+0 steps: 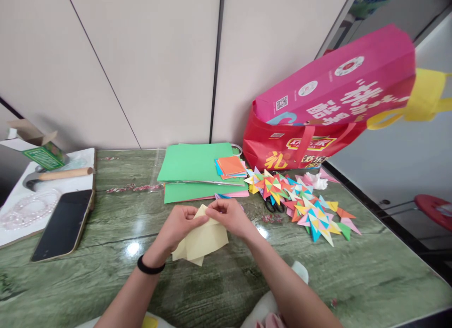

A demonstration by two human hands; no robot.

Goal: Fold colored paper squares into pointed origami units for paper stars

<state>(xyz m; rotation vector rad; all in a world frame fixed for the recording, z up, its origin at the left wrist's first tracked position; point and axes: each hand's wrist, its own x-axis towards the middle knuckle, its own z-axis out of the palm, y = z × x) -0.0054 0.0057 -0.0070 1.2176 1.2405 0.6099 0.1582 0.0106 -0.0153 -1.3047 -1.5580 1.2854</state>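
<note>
Pale yellow paper sheets hang between my two hands above the table. My left hand pinches the paper near its upper corner, thumb on top. My right hand grips the same corner from the other side, its fingertips close to those of the left. The paper looks partly folded at the top, and more than one layer fans out below. Just beyond my hands lies a stack of green paper in clear wrapping, with small orange and blue squares on it.
Folded multicoloured paper stars are heaped at the right, with black scissors partly under them. Behind stand a red gift bag and a pink bag. At left are a phone, a wooden-handled tool and a green box.
</note>
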